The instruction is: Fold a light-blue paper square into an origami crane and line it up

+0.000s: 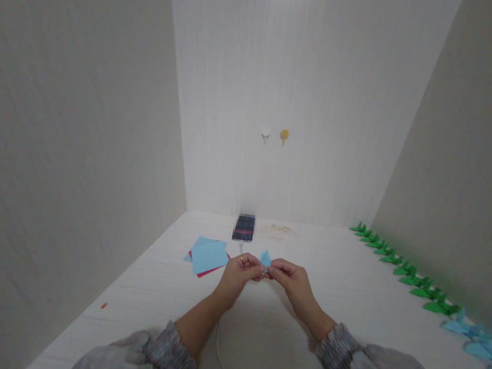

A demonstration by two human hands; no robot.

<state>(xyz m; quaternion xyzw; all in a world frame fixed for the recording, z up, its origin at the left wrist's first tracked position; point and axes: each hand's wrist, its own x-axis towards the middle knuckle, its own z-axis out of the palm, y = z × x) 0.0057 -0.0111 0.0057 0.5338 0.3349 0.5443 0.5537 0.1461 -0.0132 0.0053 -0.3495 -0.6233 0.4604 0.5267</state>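
A small folded piece of light blue paper [265, 258] is held up between my two hands, above the white table. My left hand [239, 275] pinches its lower left side with thumb and fingers; a ring shows on one finger. From the other side my right hand [293, 280] pinches the lower right of the same paper. Its pointed tip sticks up over the fingertips, while the lower part is mostly hidden by them. Just left of my left hand lie loose square sheets [208, 257], light blue on top with red edges beneath.
A phone [244, 227] lies near the back wall, with a white cable [221, 353] running toward me. Along the right wall stands a row of folded green paper figures [408, 273] and light blue ones [480, 347]. A red scrap [104, 306] is at left. Two hooks [284, 135] hang on the wall.
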